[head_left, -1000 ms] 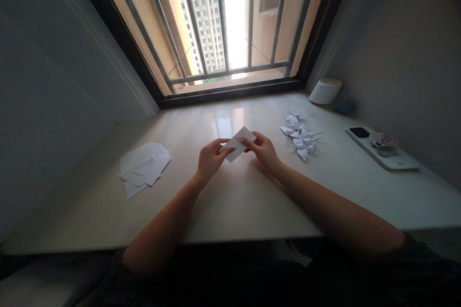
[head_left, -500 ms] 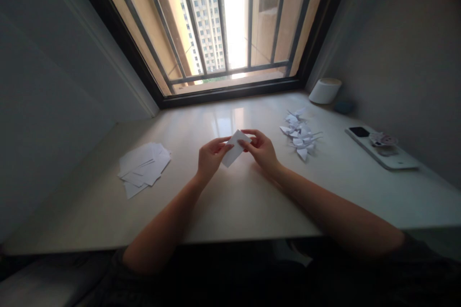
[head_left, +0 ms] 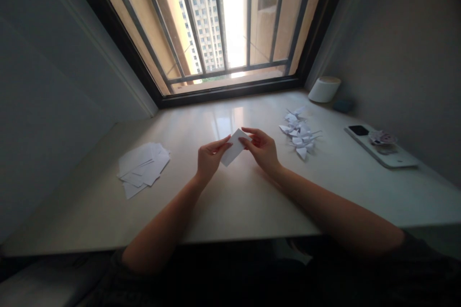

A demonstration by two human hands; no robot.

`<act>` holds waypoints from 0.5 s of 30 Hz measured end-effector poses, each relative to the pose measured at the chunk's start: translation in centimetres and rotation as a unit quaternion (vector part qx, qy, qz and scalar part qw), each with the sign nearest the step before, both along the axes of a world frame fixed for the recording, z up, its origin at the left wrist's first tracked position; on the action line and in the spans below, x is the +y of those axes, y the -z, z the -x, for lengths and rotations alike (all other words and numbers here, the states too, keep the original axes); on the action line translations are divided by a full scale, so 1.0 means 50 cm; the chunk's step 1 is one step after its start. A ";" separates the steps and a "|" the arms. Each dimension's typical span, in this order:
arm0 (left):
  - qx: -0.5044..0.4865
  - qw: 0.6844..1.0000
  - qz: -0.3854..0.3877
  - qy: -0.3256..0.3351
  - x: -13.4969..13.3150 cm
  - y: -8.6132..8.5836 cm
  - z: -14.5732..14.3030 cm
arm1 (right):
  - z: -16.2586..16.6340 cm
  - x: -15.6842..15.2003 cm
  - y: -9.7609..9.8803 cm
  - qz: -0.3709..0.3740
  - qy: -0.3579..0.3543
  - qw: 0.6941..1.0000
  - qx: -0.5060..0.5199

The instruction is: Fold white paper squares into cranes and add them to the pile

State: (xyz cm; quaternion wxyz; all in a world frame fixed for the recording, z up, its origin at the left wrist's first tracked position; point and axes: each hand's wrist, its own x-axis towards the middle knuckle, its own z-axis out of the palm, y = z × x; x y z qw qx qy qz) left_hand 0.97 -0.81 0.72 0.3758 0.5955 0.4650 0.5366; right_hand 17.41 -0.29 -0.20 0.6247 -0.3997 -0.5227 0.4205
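Note:
Between my two hands, a small white piece of folded paper [head_left: 232, 151] is held up over the table, tilted with one corner pointing away from me. My left hand [head_left: 212, 154] pinches its left edge, thumb on top. At the right edge, my right hand [head_left: 261, 147] grips it between thumb and fingers, with the index finger near the far corner. To the left lies a loose stack of white paper sheets [head_left: 144, 165]. On the right sits a cluster of folded paper cranes [head_left: 300, 134], close to my right hand.
A white phone [head_left: 389, 153] with a round, patterned grip [head_left: 382, 137] lies at the right of the white table [head_left: 245, 216]. Behind it stand a white cylindrical object [head_left: 324, 89] and a small dark item [head_left: 343, 105]. A barred window [head_left: 230, 88] rises at the back.
Both hands keep their hold on the folded paper. My left fingers have shifted very slightly along its edge; the view has moved a little. Everything else stays put.

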 end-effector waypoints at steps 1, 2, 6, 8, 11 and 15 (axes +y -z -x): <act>-0.001 1.000 -0.004 -0.004 0.000 0.000 0.000 | 0.000 0.001 0.002 -0.005 0.004 1.000 0.000; -0.002 1.000 -0.006 -0.007 0.000 0.000 -0.001 | 0.001 0.001 0.004 -0.010 0.010 1.000 -0.001; 0.003 1.000 -0.015 -0.010 0.001 0.000 0.000 | 0.001 0.005 0.010 -0.006 0.023 1.000 -0.006; 0.013 1.000 -0.021 -0.008 0.001 0.000 0.000 | 0.000 0.007 0.013 0.002 0.021 1.000 -0.007; 0.020 1.000 -0.021 -0.009 0.002 0.000 0.001 | -0.001 0.009 0.016 0.001 0.024 1.000 -0.016; 0.018 1.000 -0.010 -0.008 0.001 0.000 0.001 | -0.001 0.009 0.017 -0.002 0.033 0.999 -0.037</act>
